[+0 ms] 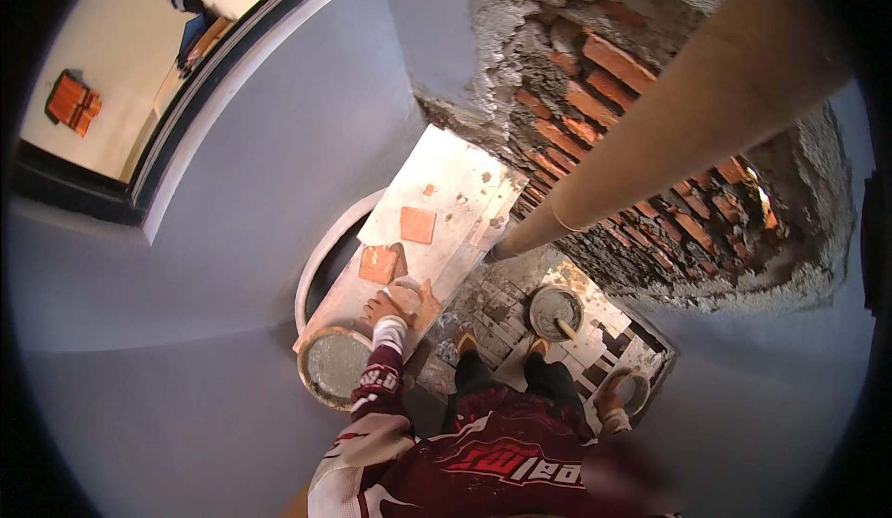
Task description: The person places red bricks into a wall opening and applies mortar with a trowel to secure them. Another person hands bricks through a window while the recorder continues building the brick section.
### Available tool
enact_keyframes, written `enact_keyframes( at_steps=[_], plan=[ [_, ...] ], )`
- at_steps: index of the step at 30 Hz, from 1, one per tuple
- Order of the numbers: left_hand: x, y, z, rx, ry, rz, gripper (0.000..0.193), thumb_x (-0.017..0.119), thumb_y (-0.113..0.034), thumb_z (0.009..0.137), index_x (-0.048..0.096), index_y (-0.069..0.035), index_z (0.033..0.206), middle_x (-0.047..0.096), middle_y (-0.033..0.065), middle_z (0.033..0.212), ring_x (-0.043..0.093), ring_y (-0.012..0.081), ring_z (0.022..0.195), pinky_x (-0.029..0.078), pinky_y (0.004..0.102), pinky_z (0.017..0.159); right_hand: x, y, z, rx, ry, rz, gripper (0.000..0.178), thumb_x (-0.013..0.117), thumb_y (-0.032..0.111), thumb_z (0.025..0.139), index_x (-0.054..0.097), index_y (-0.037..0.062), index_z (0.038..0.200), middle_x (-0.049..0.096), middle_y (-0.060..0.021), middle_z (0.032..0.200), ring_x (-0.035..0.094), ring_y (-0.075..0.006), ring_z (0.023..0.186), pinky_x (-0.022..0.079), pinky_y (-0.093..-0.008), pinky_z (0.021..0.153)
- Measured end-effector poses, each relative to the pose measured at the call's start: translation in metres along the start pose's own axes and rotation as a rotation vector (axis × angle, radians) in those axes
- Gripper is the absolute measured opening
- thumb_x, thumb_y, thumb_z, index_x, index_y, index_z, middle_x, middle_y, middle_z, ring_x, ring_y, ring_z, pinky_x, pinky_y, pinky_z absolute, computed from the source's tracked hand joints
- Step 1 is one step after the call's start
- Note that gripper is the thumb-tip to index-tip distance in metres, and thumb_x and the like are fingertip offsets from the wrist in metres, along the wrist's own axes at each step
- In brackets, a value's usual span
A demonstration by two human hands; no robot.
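My left hand (386,309) reaches onto a pale plank (455,170), its fingers around a pale orange brick piece (423,306). Just beyond it sits a thicker brick chunk (378,263), and further up lie a flat square brick piece (418,224) and a small fragment (428,189). Low at the right, my right hand (610,395) grips the side of a small round bowl (636,392); its fingers are partly hidden. Beside my left forearm stands a round tub (337,367) of grey wet mix.
A bucket of grey mortar (556,304) with a wooden-handled tool (566,329) stands by my feet. A thick pipe (650,137) slants past the broken wall with exposed bricks (595,109). Left are a grey wall (232,211), a window opening (139,174) and a round rim (311,276) under the plank.
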State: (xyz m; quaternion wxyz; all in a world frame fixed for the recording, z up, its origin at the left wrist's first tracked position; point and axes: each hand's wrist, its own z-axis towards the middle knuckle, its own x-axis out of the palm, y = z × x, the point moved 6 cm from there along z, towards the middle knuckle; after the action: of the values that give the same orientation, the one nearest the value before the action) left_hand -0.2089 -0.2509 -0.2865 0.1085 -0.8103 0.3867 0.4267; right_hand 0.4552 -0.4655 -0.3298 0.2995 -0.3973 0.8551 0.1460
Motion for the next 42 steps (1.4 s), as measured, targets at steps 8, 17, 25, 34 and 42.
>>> enact_keyframes(
  at_steps=[8, 17, 25, 34, 42],
  plan=[
    [0.041, 0.046, 0.085, 0.117, -0.030, 0.077, 0.095, 0.087, -0.036, 0.062, 0.032, -0.017, 0.136, 0.038, 0.0108, 0.142, 0.030, 0.0307, 0.139, 0.014, 0.0653, 0.113, -0.009, -0.041, -0.032, 0.065, -0.055, 0.112, 0.045, 0.071, 0.033, 0.079, 0.068, 0.0030, 0.112, 0.068, -0.0226, 0.107, 0.065, -0.0371, 0.102, 0.050, -0.0446, 0.091],
    [0.085, 0.047, 0.119, -0.030, 0.143, 0.074, 0.064, 0.051, -0.040, 0.093, 0.027, -0.019, 0.148, 0.028, 0.0105, 0.155, 0.022, 0.0278, 0.144, 0.020, 0.0630, 0.109, -0.031, 0.033, -0.059, 0.050, -0.033, 0.263, 0.037, 0.063, 0.023, 0.090, 0.061, 0.0022, 0.120, 0.070, -0.0185, 0.097, 0.070, -0.0263, 0.077, 0.056, -0.0388, 0.067],
    [-0.027, -0.099, 0.046, 0.432, -0.039, -0.113, 0.045, 0.067, -0.041, 0.082, 0.062, -0.007, 0.111, 0.065, 0.0190, 0.118, 0.061, 0.0305, 0.113, 0.043, 0.0449, 0.100, -0.029, 0.061, -0.089, 0.141, 0.013, 0.306, 0.045, 0.070, 0.023, 0.084, 0.061, -0.0006, 0.121, 0.070, -0.0187, 0.091, 0.069, -0.0262, 0.077, 0.054, -0.0396, 0.069],
    [-0.042, -0.125, 0.100, 0.111, -0.330, 0.005, 0.088, 0.069, -0.045, 0.080, 0.023, -0.016, 0.150, 0.018, 0.0257, 0.155, 0.009, 0.0392, 0.147, 0.010, 0.0669, 0.111, 0.016, -0.050, -0.085, -0.208, -0.139, -0.357, 0.047, 0.067, 0.032, 0.086, 0.062, 0.0001, 0.119, 0.071, -0.0157, 0.095, 0.070, -0.0282, 0.081, 0.056, -0.0394, 0.076],
    [-0.053, -0.012, 0.116, 0.088, -0.073, -0.442, 0.116, 0.087, -0.034, 0.058, 0.019, -0.023, 0.152, 0.037, 0.0292, 0.142, 0.040, 0.0423, 0.131, 0.027, 0.0545, 0.112, 0.017, -0.008, -0.099, 0.012, 0.032, 0.051, 0.041, 0.067, 0.032, 0.085, 0.064, 0.0015, 0.112, 0.071, -0.0195, 0.094, 0.071, -0.0282, 0.079, 0.056, -0.0392, 0.074]
  ],
)
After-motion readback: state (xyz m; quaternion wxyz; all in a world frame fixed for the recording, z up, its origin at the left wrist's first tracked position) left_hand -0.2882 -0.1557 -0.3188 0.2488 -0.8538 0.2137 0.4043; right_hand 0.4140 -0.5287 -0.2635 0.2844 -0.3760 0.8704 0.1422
